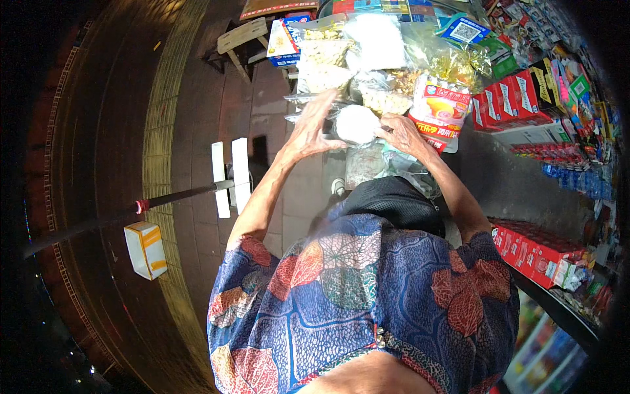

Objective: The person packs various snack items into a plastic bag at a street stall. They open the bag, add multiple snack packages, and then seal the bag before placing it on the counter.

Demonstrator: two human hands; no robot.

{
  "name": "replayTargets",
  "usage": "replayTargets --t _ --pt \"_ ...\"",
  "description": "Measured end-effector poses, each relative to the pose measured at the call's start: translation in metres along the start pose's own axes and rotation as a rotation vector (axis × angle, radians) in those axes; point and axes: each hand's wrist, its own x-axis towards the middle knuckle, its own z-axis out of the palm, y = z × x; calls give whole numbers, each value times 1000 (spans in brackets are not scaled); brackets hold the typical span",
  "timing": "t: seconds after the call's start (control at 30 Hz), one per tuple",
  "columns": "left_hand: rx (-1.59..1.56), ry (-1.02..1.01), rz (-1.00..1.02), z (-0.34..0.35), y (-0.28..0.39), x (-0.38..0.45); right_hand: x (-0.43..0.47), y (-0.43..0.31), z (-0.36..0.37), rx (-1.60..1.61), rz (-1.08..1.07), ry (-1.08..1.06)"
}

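A round white thing (356, 124), perhaps a lid or a tub in clear plastic, lies between my hands at the near edge of the goods. The curled fingers of my right hand (402, 133) pinch its right edge. My left hand (317, 129), slightly blurred, is spread at its left side with thumb and fingers apart. Clear bags of pale pieces (327, 53) stand beyond, beside a large bag with white contents (376, 42). Another clear bag of pale pieces (386, 102) sits just behind the round thing. A red and white printed packet (439, 112) stands to the right of my right hand.
Red drink cartons (512, 98) are stacked at the right, with more red boxes (536, 253) nearer. A wooden stool (242, 37) and a blue and white carton (285, 42) stand at the back left. A pole (187, 195) crosses the left side; a taped white box (146, 250) sits on the pavement.
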Motion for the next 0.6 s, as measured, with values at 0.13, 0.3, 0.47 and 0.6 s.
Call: replayTargets --t 0.13,0.3,0.47,0.6 --pt "-336 -139 -195 47 -22 6 3 10 8 65 4 0" --pt "-630 61 -384 88 -30 -10 -2 16 21 281 181 49" --pt "-546 106 -366 69 -21 7 10 12 30 525 239 189" --pt "-979 165 -494 49 -38 19 38 -33 3 369 112 30"
